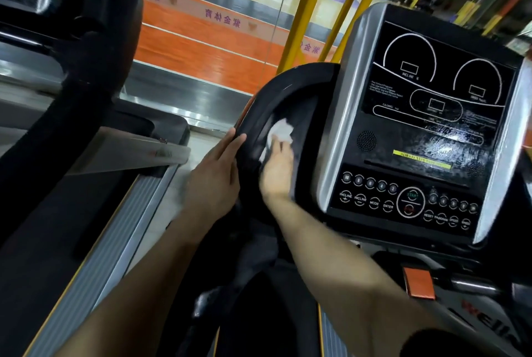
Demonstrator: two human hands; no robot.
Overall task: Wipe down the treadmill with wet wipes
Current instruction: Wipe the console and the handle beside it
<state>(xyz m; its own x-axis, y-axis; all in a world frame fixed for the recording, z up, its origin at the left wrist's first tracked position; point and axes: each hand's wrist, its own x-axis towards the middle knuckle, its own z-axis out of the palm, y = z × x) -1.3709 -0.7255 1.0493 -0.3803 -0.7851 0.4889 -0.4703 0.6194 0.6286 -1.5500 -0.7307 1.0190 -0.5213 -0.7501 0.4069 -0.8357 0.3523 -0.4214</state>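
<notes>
The treadmill console [426, 132] fills the right half, a black panel with white dials, round buttons and a silver frame. To its left curves a glossy black side tray [259, 103]. My right hand [277, 166] presses a crumpled white wet wipe [280, 130] against the inside of that tray. My left hand [218, 166] rests with straight fingers on the tray's outer left rim. The lower part of the console screen shows wet streaks.
A second treadmill [86, 184] stands at the left, with a silver side rail and black belt. An orange safety clip [419, 283] sits below the console. Yellow posts [311, 11] and an orange wall banner [201, 39] lie beyond a glass pane.
</notes>
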